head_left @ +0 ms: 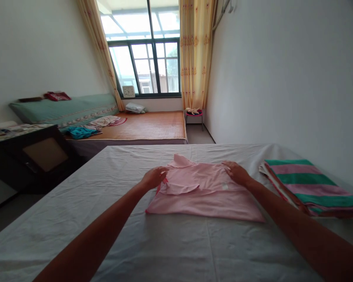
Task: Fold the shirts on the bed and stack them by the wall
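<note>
A pink shirt (pixel 206 203), partly folded, lies on a white sheet (pixel 120 239) in front of me. Its collar points away from me, and one sleeve lies across the left part. At the shirt's left edge my left hand (pixel 155 177) is closed, fingertips pinching the cloth. My right hand (pixel 236 172) is at the upper right edge of the shirt, with its fingers bent together on the fabric. The undersides of both hands are hidden.
Folded cloths with a green and pink striped one (pixel 308 178) on top lie at the right. Beyond the sheet stand a bed with an orange mat (pixel 153 123), a dark cabinet (pixel 14 156) and a small stool (pixel 194 114). A white wall (pixel 282 78) borders the right side.
</note>
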